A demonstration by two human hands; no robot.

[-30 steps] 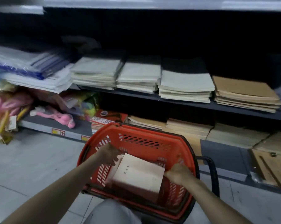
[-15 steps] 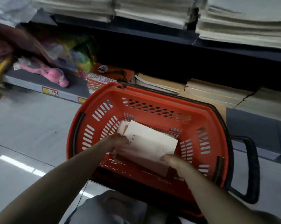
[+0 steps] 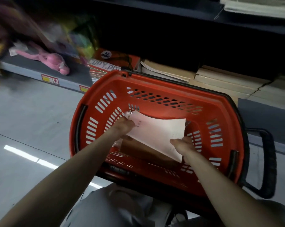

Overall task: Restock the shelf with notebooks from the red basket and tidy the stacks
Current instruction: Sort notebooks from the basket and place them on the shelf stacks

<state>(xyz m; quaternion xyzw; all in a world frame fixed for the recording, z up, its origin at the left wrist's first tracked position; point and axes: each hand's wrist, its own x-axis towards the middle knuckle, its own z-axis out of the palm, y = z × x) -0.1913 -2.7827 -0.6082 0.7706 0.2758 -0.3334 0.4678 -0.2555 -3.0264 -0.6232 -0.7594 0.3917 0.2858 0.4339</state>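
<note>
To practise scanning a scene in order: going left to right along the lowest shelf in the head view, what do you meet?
A pink soft toy → orange pack of A4 copy paper → stack of brown-covered notebooks → stacks of pale notebooks.

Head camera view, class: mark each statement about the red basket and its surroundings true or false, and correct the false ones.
1. The left hand and the right hand both hold the notebooks inside the red basket. True.
2. The top notebook's cover is dark blue. False: it is pale, near white.
3. A pink toy lies on the bottom shelf, left of the red basket. True.
4. The long black handle sticks out on the red basket's left side. False: it sticks out on the right side.
5. Tan stacks lie on the shelf behind the red basket. True.
</note>
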